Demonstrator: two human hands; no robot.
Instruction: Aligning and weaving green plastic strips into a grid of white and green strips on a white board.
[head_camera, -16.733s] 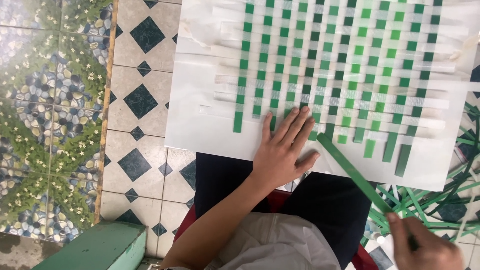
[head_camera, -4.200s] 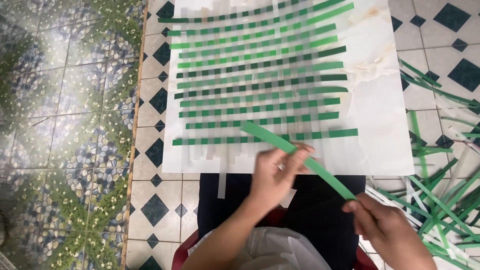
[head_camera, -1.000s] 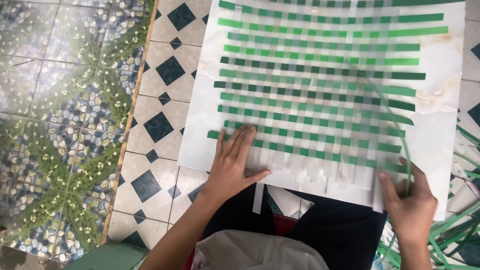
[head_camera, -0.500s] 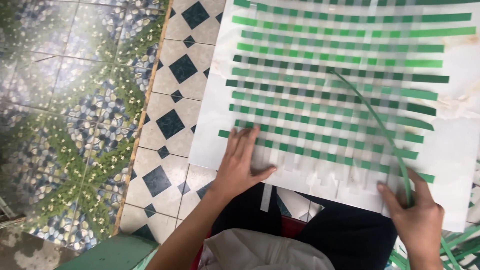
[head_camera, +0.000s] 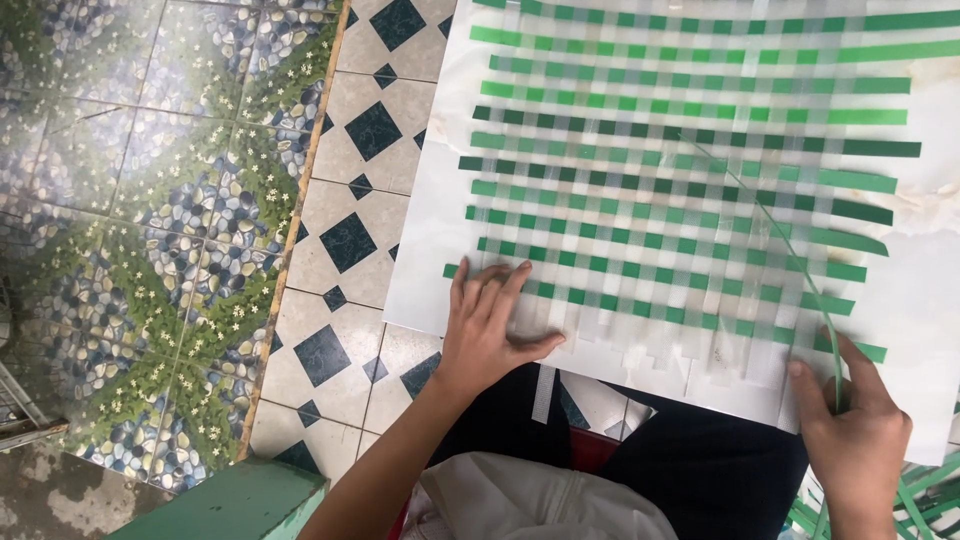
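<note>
Tiled floor (head_camera: 340, 150) fills the left of the view, black diamonds on pale squares, with a pebble-and-flower patterned band (head_camera: 150, 220) further left. On it, partly across the person's lap, lies the white sheet (head_camera: 430, 240) cut into upright slits, with green strips woven through it side to side.

The loose green strip (head_camera: 800, 270) is the one in play. It rises thin and curved from the right hand (head_camera: 850, 430) at the near right edge of the sheet and arcs away up and to the left over the weave, its far tip reaching toward the middle rows. Its long axis runs near to far with a leftward lean, crossing the woven rows rather than lying along them. The right hand is plainly the nearer one, fingers closed around the strip's near end.

The left hand (head_camera: 490, 330) is well apart from it, at the near left corner of the weave, spread flat and wide, fingers fanned, pressing on the bottom green row (head_camera: 640, 305) and the white paper tabs (head_camera: 650, 350) below it. It holds nothing.

Near right, more loose green strips (head_camera: 915, 490) lie on the floor. At the near left sits a green painted ledge (head_camera: 230, 505). No packages, labels or signs show.
</note>
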